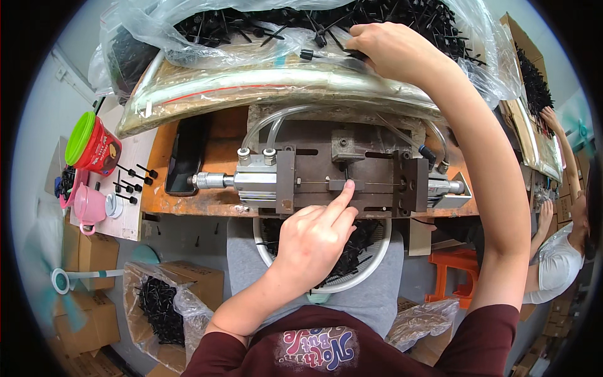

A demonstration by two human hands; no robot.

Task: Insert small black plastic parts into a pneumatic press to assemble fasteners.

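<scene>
My left hand (317, 242) has its index finger stretched out, the tip on a small dark block (338, 185) in the middle of the metal clamping fixture (374, 141). Its other fingers bend loosely and hold nothing I can see. A black stemmed part sits upright behind that fingertip, under the fixture's rear block (343, 146). At the far side, my right hand (392, 51) reaches into a clear plastic bag (141, 31) heaped with black stemmed plastic parts (408, 16). Its fingers close around a thin black stemmed part (336, 41); the fingertips are partly hidden.
A white basket (370, 267) of black parts rests on my lap. Air cylinders (256, 179) with clear hoses flank the fixture. A red tub (100, 151), pink cup (89, 204) and loose black parts stand left. An orange stool (455, 270) and another person (559, 257) are at right.
</scene>
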